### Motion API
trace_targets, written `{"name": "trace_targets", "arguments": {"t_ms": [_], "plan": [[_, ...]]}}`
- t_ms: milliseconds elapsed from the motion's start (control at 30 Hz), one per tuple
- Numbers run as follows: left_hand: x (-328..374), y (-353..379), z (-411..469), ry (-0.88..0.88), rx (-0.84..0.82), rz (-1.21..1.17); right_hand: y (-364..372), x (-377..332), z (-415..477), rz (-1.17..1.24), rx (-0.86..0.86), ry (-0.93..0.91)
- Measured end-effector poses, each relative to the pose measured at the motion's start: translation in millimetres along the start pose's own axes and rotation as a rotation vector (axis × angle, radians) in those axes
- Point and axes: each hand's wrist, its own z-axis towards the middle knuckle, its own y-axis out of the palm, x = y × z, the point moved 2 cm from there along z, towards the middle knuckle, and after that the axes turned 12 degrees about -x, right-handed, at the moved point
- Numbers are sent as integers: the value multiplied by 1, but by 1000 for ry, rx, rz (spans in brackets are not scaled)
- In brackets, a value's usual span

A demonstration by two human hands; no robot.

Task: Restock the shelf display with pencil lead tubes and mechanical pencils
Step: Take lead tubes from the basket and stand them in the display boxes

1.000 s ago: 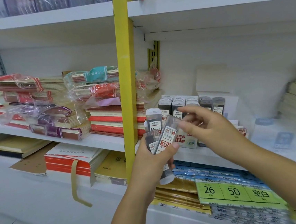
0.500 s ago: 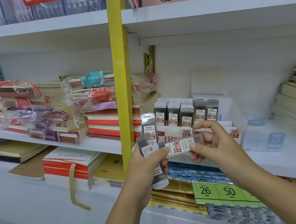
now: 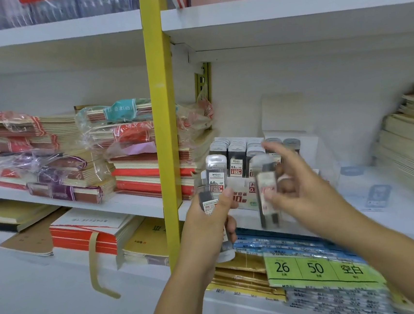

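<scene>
The right hand (image 3: 305, 193) pinches one lead tube (image 3: 267, 191) between thumb and fingers, long axis upright, just before the display box (image 3: 242, 197) of standing rows of tubes (image 3: 237, 151); the left hand (image 3: 207, 222) grips an upright bundle of tubes (image 3: 214, 179).

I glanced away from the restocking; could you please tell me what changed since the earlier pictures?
The right hand pulled one pencil lead tube away from the left hand, turning it from level to upright before the display box. The left hand still holds the remaining tubes; the boxed tubes stayed put.
</scene>
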Motion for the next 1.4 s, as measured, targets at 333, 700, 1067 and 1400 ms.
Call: {"name": "trace_targets", "arguments": {"t_ms": [333,700,1067,1400], "plan": [[-4,-4,6,-51,13,-139,-44,-9,54,-576,209,-151],[1,-8,1,27,-52,-68,-31,28,66,-795,156,39],[6,2,-9,46,-189,-20,0,-3,36,-73,83,-36],[8,-6,-14,59,-138,-104,-10,1,15,293,174,59]]}}
